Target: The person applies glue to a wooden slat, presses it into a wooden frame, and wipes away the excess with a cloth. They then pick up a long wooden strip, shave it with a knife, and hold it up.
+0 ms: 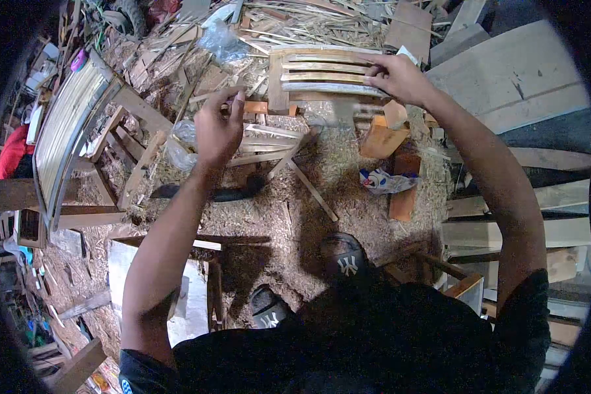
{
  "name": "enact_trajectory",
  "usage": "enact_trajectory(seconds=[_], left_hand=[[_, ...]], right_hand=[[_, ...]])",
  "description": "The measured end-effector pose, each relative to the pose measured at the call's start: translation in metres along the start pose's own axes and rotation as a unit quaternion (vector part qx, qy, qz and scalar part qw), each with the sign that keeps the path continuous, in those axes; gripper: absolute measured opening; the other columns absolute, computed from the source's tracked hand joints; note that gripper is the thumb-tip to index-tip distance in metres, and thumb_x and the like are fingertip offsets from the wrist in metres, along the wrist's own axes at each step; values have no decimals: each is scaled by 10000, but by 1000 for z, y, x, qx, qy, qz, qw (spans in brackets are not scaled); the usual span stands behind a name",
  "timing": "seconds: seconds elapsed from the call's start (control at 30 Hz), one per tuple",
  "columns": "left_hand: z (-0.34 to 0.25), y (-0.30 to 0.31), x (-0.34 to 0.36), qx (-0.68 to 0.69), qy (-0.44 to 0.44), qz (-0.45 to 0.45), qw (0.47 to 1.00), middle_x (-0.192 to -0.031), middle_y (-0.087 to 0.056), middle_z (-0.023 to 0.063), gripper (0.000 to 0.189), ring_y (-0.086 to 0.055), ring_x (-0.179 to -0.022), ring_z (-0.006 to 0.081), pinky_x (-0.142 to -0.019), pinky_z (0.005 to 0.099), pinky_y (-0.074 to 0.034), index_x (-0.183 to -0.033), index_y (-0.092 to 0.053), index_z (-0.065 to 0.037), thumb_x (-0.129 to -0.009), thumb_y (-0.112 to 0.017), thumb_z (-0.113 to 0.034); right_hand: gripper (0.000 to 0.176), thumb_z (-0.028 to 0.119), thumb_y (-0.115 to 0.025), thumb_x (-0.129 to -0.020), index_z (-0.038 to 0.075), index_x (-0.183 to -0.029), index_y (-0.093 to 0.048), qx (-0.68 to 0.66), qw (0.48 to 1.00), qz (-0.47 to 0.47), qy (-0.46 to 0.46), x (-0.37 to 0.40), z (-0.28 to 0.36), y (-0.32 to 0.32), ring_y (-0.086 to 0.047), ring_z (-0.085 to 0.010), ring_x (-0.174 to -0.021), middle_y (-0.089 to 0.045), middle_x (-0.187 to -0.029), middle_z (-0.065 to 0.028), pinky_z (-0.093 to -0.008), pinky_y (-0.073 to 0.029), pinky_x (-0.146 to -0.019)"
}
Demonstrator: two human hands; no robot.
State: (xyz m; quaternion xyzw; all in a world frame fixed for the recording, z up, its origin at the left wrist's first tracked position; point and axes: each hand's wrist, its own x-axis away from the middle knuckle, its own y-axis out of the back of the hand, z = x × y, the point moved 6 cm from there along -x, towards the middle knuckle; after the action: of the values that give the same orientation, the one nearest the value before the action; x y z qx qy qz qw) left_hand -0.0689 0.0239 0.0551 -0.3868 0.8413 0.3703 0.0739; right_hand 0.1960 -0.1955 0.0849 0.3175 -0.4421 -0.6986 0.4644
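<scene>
A pale wooden frame with several thin curved slats [328, 67] lies across the upper middle of the view. My right hand [400, 77] is at its right end, fingers and thumb closed on the end of a slat. To the left of the frame, my left hand [220, 126] is raised and apart from it. Its fingers are partly bent with thumb and forefinger apart, and I see nothing held in them. A thin wood strip passes behind its fingertips. Beneath the frame, an orange-brown wood piece [259, 107] shows.
Wood blocks [382, 136] stand at right centre beside a crumpled plastic wrapper [387, 180]. Loose sticks [314, 190] lie on the sawdust-covered floor. A curved slatted panel [72, 134] leans at left. Stacked boards [505, 79] line the right side. Clear plastic bags [223, 41] lie among scraps.
</scene>
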Motion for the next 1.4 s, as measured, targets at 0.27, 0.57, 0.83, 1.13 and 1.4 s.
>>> enact_trajectory(seconds=[0.27,0.57,0.83,1.13,1.4], left_hand=[[-10,3,1,-13,-15,-2,1000,-924,-707,177,213,-702,-857,309,-758,385,-539,-1032,-706,-31,-938,-638,-209],[-4,-1,0,7,-11,0,1000,-927,-706,183,205,-695,-871,330,-765,395,-531,-1030,-708,-35,-935,-637,-201],[-9,2,2,-6,-18,-6,1000,-936,-707,180,207,-694,-858,315,-750,386,-532,-1035,-704,-33,-940,-633,-202],[-4,1,2,-8,2,10,1000,-943,-706,185,220,-698,-849,311,-755,374,-535,-1046,-705,-28,-946,-630,-210],[6,0,3,25,28,9,999,-959,-708,183,227,-696,-877,326,-781,387,-532,-1044,-702,-31,-948,-626,-221]], right_hand=[[418,138,-718,-840,77,-1245,-632,-11,1000,2,15,-2,-1,0,-694,-312,-805,-709,-917,-168,-403,-550,-768],[338,138,-720,-856,30,-1170,-657,49,998,-5,46,-1,5,0,-645,-220,-802,-681,-906,-133,-344,-514,-761],[331,106,-715,-857,15,-1170,-652,9,1000,-14,25,-1,0,0,-616,-165,-750,-667,-854,-84,-322,-502,-716],[328,197,-696,-882,48,-1172,-658,41,998,-26,41,1,4,9,-701,-295,-880,-707,-913,-178,-383,-544,-799],[306,211,-624,-925,67,-1193,-660,77,983,-143,81,16,-34,34,-683,-314,-883,-700,-1040,-198,-399,-535,-819]])
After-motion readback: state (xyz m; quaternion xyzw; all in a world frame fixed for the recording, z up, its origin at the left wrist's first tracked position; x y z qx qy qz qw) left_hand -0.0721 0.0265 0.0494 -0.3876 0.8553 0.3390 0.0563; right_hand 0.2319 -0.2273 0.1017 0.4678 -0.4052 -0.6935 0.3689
